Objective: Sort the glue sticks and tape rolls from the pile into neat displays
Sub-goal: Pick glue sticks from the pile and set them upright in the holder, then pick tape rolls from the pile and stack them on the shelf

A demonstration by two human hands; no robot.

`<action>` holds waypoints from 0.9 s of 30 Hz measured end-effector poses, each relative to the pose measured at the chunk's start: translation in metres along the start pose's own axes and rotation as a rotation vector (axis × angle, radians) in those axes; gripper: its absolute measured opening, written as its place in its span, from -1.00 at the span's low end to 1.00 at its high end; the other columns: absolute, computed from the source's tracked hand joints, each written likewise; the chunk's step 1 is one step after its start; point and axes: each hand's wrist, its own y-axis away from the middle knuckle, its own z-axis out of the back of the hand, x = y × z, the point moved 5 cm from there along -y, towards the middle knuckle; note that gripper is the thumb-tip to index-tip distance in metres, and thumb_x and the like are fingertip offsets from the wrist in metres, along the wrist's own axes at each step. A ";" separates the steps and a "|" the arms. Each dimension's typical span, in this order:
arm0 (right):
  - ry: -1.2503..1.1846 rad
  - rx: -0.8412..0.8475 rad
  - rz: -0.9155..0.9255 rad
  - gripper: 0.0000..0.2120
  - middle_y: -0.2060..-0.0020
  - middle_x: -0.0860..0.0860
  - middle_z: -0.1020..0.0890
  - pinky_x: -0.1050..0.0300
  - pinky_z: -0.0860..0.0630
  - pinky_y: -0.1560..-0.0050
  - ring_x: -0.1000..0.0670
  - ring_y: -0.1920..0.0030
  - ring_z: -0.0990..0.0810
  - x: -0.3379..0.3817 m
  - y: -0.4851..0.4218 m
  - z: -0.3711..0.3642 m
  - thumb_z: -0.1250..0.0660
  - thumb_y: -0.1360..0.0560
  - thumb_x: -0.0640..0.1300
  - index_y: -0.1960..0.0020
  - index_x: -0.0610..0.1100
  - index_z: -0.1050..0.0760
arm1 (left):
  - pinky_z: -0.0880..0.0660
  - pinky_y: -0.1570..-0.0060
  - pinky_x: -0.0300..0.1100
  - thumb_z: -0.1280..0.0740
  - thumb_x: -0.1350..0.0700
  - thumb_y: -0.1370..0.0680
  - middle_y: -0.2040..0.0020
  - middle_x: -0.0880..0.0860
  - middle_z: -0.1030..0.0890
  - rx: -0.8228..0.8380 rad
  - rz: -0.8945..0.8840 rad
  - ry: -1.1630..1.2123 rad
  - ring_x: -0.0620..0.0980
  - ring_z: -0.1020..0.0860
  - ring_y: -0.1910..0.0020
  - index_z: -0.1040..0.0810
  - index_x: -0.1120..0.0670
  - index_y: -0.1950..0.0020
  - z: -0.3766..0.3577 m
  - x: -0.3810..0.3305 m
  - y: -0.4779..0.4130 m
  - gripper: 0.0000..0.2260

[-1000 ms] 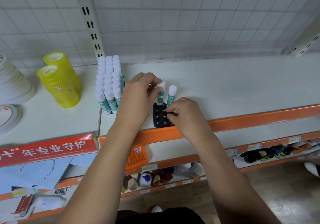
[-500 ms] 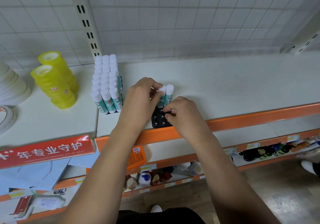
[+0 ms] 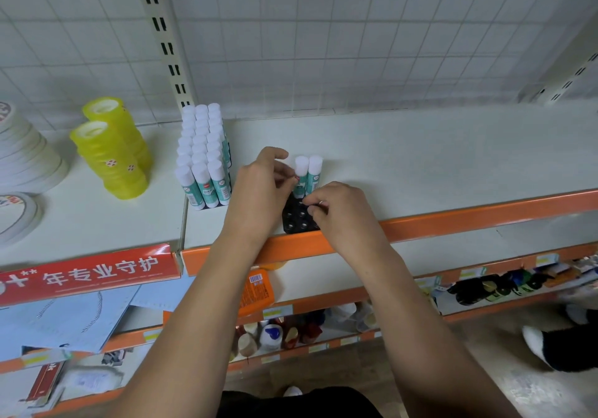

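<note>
1. Head view: the left hand has its fingers curled, and thumb and fingertips pinch the left glue stick at its teal label.
2. The right glue stick stands upright, touching the first. Both are slim cylinders with smooth white caps.
3. Both sticks stand at the back of a black holder tray with round sockets, near the front of the pale shelf.
4. The right hand has its fingertips bunched together at the foot of the right stick. I cannot tell what they clamp.
5. To the left, a tight glue stick block stands in rows.
6. Farther left are two leaning yellow tape stacks, glossy and translucent, and flat white tape rolls.
</note>
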 end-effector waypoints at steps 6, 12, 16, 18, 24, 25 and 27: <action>-0.018 -0.037 0.051 -0.84 0.04 -0.01 -0.65 0.07 -0.57 0.00 0.02 0.09 -0.60 0.025 0.008 0.007 -0.34 -0.52 -0.21 -0.03 -0.08 -0.66 | -0.55 0.07 -0.08 -0.35 0.14 -0.55 0.05 -0.02 -0.67 0.073 -0.030 -0.272 0.00 -0.61 0.09 -0.60 0.03 -0.10 0.019 0.007 0.025 -0.86; 0.026 0.062 0.186 -0.83 0.09 0.09 -0.65 0.06 -0.57 0.06 0.05 0.10 -0.61 0.092 0.010 -0.012 -0.30 -0.54 -0.15 -0.03 0.00 -0.64 | -0.55 0.08 0.00 -0.29 0.03 -0.57 0.05 -0.04 -0.65 0.142 0.056 -0.483 0.06 -0.59 0.02 -0.59 -0.08 -0.05 0.086 0.030 0.049 -0.88; 0.003 0.113 0.295 -0.80 0.04 0.08 -0.68 0.00 -0.57 0.00 0.02 -0.01 -0.62 0.159 0.009 -0.046 -0.28 -0.55 -0.14 -0.09 0.01 -0.63 | -0.52 0.11 -0.06 -0.28 0.01 -0.56 0.08 -0.12 -0.65 -0.018 0.163 -0.459 0.00 -0.59 0.05 -0.58 -0.09 -0.05 0.159 0.056 0.081 -0.88; 0.011 0.124 0.359 -0.78 0.06 0.09 -0.68 0.04 -0.56 0.02 0.04 0.02 -0.61 0.197 0.011 -0.069 -0.27 -0.53 -0.15 -0.11 0.02 -0.61 | -0.52 0.12 -0.05 -0.28 0.01 -0.57 0.08 -0.12 -0.64 -0.065 0.208 -0.476 -0.02 -0.59 0.05 -0.58 -0.07 -0.06 0.197 0.075 0.101 -0.88; 0.030 0.248 0.536 -0.74 -0.07 0.04 -0.62 0.05 -0.51 -0.04 -0.03 -0.09 -0.55 0.317 0.031 -0.155 -0.32 -0.52 -0.04 -0.20 0.03 -0.54 | -0.51 0.13 -0.03 -0.27 -0.01 -0.57 -0.01 0.01 -0.58 -0.161 0.377 -0.669 0.09 -0.56 -0.01 -0.59 0.01 -0.05 0.312 0.139 0.164 -0.83; 0.030 0.268 0.556 -0.72 -0.10 0.02 -0.60 0.02 -0.51 -0.06 -0.05 -0.11 -0.55 0.336 0.036 -0.170 -0.32 -0.52 -0.03 -0.22 0.02 -0.53 | -0.50 0.14 -0.04 -0.27 -0.01 -0.57 -0.02 0.04 -0.57 -0.158 0.396 -0.703 0.11 -0.55 -0.01 -0.60 0.03 -0.07 0.330 0.148 0.174 -0.81; 0.022 0.309 0.589 -0.70 -0.14 -0.01 -0.57 -0.02 -0.51 -0.09 -0.06 -0.14 -0.53 0.371 0.046 -0.198 -0.31 -0.53 -0.04 -0.25 0.01 -0.51 | -0.49 0.13 -0.06 -0.28 0.00 -0.57 -0.07 0.05 -0.57 -0.141 0.426 -0.766 0.12 -0.54 -0.05 -0.59 0.04 -0.13 0.362 0.167 0.192 -0.79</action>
